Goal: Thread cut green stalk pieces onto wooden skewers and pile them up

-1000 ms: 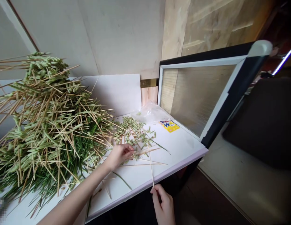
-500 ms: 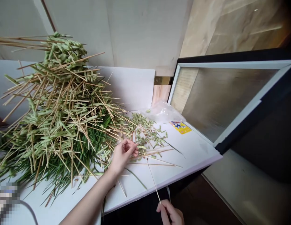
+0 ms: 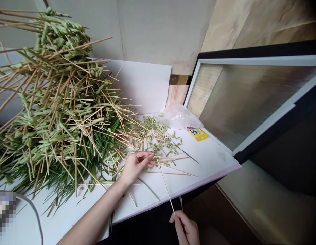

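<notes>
My left hand (image 3: 137,166) reaches over the table with its fingertips pinched on a short green bean piece (image 3: 158,156). Low in the view, my right hand (image 3: 185,228) grips the lower end of a thin bamboo skewer (image 3: 165,183). The skewer slants up to the left, and its far tip meets the bean piece; whether it has pierced it I cannot tell. Just beyond my left hand lie loose cut bean pieces (image 3: 155,126) and several loose skewers (image 3: 170,173). To the left rises a tall heap of skewered green beans (image 3: 58,112).
Long green leaves (image 3: 91,156) lie beneath the heap on the white table (image 3: 216,160). A clear plastic bag (image 3: 177,115) and a yellow packet label (image 3: 198,133) sit at the back right. Beside them leans a framed glass panel (image 3: 249,102). A grey cable (image 3: 37,211) curves at lower left.
The view has shifted a little, with the heap appearing higher and larger. My left fingertips have moved slightly right along the bean piece; my right hand keeps its grip on the skewer.
</notes>
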`<state>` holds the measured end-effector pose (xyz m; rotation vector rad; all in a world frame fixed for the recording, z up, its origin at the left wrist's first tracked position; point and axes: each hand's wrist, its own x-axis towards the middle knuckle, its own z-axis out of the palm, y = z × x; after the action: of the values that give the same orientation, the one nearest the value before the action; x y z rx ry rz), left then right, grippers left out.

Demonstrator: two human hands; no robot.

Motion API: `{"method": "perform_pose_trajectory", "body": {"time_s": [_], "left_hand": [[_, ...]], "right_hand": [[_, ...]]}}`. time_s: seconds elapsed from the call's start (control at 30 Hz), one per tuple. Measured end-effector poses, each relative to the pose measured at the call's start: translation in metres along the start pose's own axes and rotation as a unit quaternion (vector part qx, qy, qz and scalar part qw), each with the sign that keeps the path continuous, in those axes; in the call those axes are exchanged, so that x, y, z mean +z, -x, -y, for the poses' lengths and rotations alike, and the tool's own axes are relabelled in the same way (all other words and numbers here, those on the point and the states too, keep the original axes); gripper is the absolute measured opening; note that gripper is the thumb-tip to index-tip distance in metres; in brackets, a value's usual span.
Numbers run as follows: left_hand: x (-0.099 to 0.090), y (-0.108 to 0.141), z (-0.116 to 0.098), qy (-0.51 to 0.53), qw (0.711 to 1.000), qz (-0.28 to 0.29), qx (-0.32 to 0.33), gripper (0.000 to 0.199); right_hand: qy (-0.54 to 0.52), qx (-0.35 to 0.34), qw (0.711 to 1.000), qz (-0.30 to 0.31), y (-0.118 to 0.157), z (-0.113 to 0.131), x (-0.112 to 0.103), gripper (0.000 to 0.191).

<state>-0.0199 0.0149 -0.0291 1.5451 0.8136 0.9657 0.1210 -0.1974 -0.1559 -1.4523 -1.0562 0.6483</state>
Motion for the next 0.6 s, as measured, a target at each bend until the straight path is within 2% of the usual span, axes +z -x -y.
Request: {"method": "perform_pose_trajectory", "body": {"time_s": [0.3, 0.47, 0.6], "left_hand": [[-0.0012, 0.0016, -0.0036, -0.065, 0.997, 0.018, 0.033, 0.032], [-0.0017, 0.0023, -0.0025, -0.065, 0.997, 0.036, 0.026, 0.028], [0.0002, 0.0026, -0.0051, -0.057, 0.997, 0.038, 0.024, 0.028]], "right_hand": [[-0.03, -0.016, 0.999, 0.003, -0.0012, -0.0014, -0.0018, 0.035], [-0.027, -0.025, 0.999, -0.02, -0.0015, -0.0015, -0.0014, 0.035], [-0.031, -0.009, 0.999, -0.003, -0.0006, 0.0009, -0.0031, 0.035]]}}
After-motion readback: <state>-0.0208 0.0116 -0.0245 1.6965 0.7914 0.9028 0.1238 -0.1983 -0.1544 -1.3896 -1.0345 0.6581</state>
